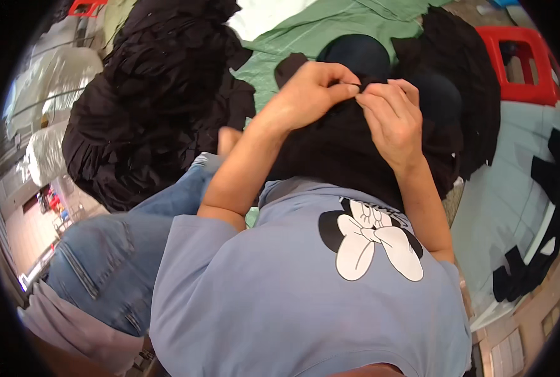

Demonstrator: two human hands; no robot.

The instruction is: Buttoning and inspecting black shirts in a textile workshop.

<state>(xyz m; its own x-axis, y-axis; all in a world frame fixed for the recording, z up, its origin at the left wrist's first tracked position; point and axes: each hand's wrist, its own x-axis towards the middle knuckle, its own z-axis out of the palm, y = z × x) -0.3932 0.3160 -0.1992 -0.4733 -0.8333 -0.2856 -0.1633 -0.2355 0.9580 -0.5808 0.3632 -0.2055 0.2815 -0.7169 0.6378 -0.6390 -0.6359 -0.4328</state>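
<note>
Above my lap, my left hand is closed in a pinch, thumb against forefinger, on a thin edge of dark cloth. Close beside it, my right hand also has its fingertips pinched together at the same spot, almost touching the left thumb. The black cloth spreads over my lap beneath both hands. What exactly lies between the fingertips is very small and partly hidden.
A big heap of black cloth lies to the left, on a green sheet. Another person in blue jeans sits close on my left, a hand near the heap. At right stand a red plastic stool and a pale panel with black cloth pieces.
</note>
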